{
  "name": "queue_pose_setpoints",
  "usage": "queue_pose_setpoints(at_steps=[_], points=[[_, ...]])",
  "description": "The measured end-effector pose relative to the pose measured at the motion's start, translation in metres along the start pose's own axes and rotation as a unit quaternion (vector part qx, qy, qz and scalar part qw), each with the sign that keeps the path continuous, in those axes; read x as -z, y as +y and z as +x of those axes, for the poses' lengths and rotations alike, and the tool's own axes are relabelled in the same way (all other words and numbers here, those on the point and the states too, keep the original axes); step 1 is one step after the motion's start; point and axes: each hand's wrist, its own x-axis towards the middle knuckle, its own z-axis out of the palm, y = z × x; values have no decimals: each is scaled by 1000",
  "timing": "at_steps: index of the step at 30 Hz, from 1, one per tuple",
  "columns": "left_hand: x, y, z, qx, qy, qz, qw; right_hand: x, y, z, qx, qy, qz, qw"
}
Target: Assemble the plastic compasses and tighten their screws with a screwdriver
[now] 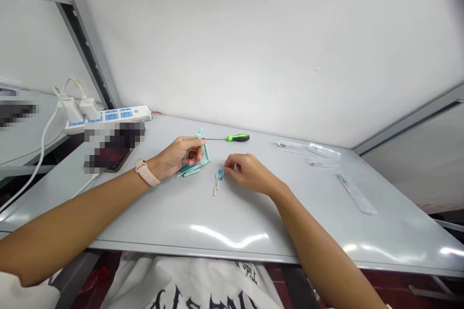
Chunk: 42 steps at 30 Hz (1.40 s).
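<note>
My left hand (181,154) is closed, thumb and fingers pinching a slim mint-green plastic piece (199,133) that sticks up past the thumb. Several more mint-green tube-like pieces (192,171) lie on the table under and beside those fingers; a blue bit shows among them. To the right, my right hand (248,172) has its thumb and forefinger brought together at a small blue piece (221,174) near the tabletop. Thin white sticks with mint tops (216,185) lie just left of these fingertips. How firmly the right fingers hold the blue piece is hard to make out.
A screwdriver with a green and black handle (238,138) lies behind the hands. Clear plastic sleeves (357,194) rest on the right of the grey table (163,217). At left are a power strip (132,114), a phone (116,154) and white cables. A wall stands behind.
</note>
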Motion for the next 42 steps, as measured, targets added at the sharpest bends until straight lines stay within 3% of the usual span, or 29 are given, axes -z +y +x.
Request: queue_pose_setpoints(at_steps=[4, 7, 11, 15, 19, 25, 32, 42], points=[[-1, 1, 1, 2, 6, -13, 1000, -1, 3, 1, 6, 26, 10, 1000], [-3, 1, 2, 10, 15, -78, 997, -2, 1, 3, 18, 88, 58, 994], [-5, 1, 2, 18, 4, -143, 990, -7, -9, 4, 49, 213, 156, 963], [-4, 0, 2, 30, -16, -162, 986, -20, -20, 3, 54, 270, 218, 936], [-3, 0, 2, 34, -22, -167, 985, -31, -24, 4, 37, 287, 231, 929], [-4, 1, 1, 27, -25, -177, 984, -35, -26, 4, 22, 261, 246, 933], [-4, 0, 2, 24, -24, -180, 983, -35, -28, 3, 20, 311, 240, 919], [-3, 0, 2, 20, -16, -194, 981, -37, -28, 3, 3, 275, 241, 931]])
